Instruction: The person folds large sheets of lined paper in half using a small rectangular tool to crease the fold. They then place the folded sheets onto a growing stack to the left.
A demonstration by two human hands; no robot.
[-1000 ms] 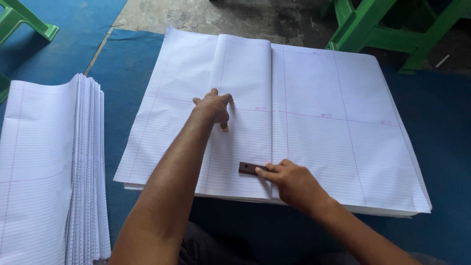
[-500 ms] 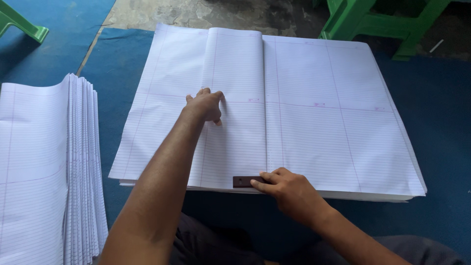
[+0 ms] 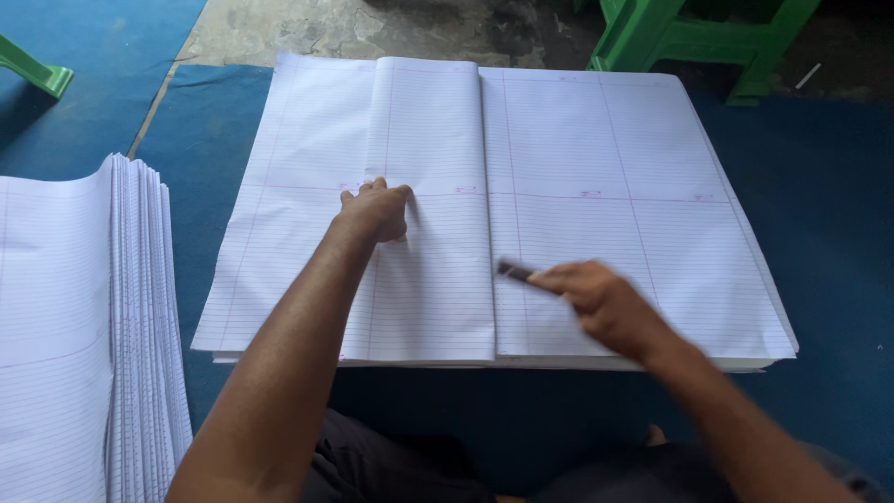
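A big stack of white ruled paper sheets (image 3: 633, 186) lies on a blue mat. The top sheet is folded over leftward, making a narrower folded panel (image 3: 428, 140). My left hand (image 3: 375, 210) presses flat on that folded panel near its middle. My right hand (image 3: 601, 303), blurred by motion, grips a small dark flat tool (image 3: 515, 271) whose tip rests against the fold's edge about halfway up the sheet.
A second stack of folded ruled sheets (image 3: 84, 326) sits at the left. Green stool legs stand at the top right (image 3: 698, 42) and top left (image 3: 37, 70). The blue mat (image 3: 829, 214) borders bare concrete floor (image 3: 307, 28) at the back.
My right hand has slid the dark tool away from me along the fold, from the near edge to about mid-sheet. My left hand stays pressed on the folded panel.
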